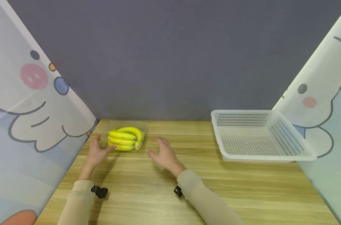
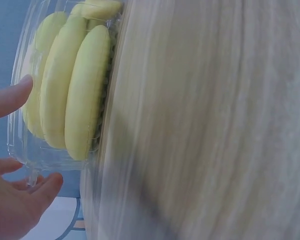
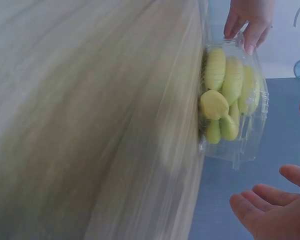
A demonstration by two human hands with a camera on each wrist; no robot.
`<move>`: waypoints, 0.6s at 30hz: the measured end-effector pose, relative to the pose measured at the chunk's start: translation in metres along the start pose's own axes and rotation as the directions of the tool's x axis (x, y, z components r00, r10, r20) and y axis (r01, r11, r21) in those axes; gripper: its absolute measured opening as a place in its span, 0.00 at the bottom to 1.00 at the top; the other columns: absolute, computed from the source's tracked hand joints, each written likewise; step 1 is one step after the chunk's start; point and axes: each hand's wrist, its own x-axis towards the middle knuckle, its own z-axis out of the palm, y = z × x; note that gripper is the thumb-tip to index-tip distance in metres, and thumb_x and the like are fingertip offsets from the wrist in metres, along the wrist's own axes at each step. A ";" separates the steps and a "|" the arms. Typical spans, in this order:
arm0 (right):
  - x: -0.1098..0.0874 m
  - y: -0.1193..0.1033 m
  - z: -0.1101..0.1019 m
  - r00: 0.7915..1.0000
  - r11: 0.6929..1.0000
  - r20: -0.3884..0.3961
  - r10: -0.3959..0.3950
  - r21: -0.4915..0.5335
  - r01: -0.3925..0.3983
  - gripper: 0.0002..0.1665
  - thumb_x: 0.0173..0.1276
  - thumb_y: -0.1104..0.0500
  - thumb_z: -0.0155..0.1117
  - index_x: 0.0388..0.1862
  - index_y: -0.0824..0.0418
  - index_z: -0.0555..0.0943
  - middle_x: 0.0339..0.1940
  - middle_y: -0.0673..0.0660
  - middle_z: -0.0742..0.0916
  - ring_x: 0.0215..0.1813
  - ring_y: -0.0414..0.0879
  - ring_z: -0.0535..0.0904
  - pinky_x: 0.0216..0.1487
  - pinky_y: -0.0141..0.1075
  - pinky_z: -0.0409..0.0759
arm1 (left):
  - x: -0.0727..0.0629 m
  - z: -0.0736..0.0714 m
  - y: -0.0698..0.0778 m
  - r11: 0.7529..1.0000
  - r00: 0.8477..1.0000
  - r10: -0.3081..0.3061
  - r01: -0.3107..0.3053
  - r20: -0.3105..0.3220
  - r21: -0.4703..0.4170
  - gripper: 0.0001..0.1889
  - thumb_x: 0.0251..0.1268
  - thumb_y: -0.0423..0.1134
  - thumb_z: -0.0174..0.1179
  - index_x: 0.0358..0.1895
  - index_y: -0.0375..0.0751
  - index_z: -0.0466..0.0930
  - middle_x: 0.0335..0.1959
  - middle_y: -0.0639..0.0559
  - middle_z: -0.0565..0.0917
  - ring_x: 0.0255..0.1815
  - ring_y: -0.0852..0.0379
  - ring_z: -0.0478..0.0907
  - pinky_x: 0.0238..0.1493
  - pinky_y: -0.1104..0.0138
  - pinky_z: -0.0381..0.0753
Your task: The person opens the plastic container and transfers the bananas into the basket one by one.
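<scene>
The head view is looking forward and down from above the near side of the counter (image 1: pixel 147 200), standing farthest off and taking in both wrist cameras, the basket (image 1: pixel 268 157) and the wall (image 1: pixel 170 62). The left camera (image 1: pixel 100 191) is facing the box (image 1: pixel 143 126) from close by, low over the counter; its picture is lying rolled, the counter filling the right side. The right camera (image 1: pixel 178 191) is facing the same box from farther away, rolled the opposite way, the counter filling the left side. All three views are sharing the box, its bananas (image 1: pixel 121 135) and the left grip (image 1: pixel 96 153); the head and right wrist views are also sharing the right grip (image 1: pixel 166 155).
</scene>
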 end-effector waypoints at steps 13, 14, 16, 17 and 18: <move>0.010 0.004 0.005 1.000 1.000 -0.004 0.009 -0.004 -0.009 0.43 0.72 0.40 0.63 0.78 0.58 0.64 0.78 0.61 0.68 0.77 0.58 0.64 0.74 0.53 0.64 | -0.001 0.003 0.001 0.989 0.999 -0.048 0.051 0.023 -0.139 0.57 0.68 0.54 0.67 0.81 0.31 0.34 0.78 0.26 0.43 0.70 0.23 0.60 0.63 0.38 0.70; 0.011 0.004 0.005 1.000 1.000 -0.005 0.010 -0.004 -0.010 0.43 0.72 0.40 0.63 0.78 0.58 0.64 0.78 0.61 0.68 0.77 0.58 0.64 0.74 0.53 0.64 | -0.002 0.003 0.001 0.987 0.998 -0.049 0.052 0.027 -0.155 0.57 0.68 0.53 0.67 0.81 0.31 0.33 0.78 0.26 0.42 0.70 0.23 0.59 0.63 0.38 0.70; 0.012 0.004 0.005 1.000 1.000 -0.004 0.016 -0.003 -0.016 0.44 0.71 0.40 0.63 0.78 0.58 0.64 0.78 0.60 0.68 0.77 0.57 0.63 0.74 0.53 0.63 | -0.002 0.004 0.002 0.982 0.998 -0.054 0.059 0.035 -0.181 0.57 0.67 0.53 0.67 0.81 0.32 0.32 0.79 0.27 0.41 0.71 0.23 0.59 0.64 0.38 0.69; 0.013 0.004 0.005 1.000 1.000 -0.001 0.019 -0.001 -0.019 0.44 0.71 0.40 0.63 0.78 0.58 0.64 0.78 0.60 0.67 0.77 0.57 0.63 0.74 0.53 0.63 | -0.002 0.005 0.002 0.979 0.998 -0.057 0.063 0.040 -0.192 0.57 0.68 0.52 0.68 0.81 0.32 0.32 0.79 0.28 0.40 0.71 0.24 0.59 0.64 0.38 0.69; 0.013 0.004 0.005 1.000 1.000 0.001 0.021 0.000 -0.021 0.44 0.72 0.40 0.63 0.79 0.58 0.64 0.79 0.60 0.67 0.77 0.57 0.63 0.75 0.53 0.63 | -0.002 0.006 0.002 0.978 0.997 -0.060 0.068 0.044 -0.198 0.58 0.67 0.52 0.68 0.81 0.33 0.32 0.79 0.28 0.40 0.72 0.24 0.59 0.65 0.38 0.69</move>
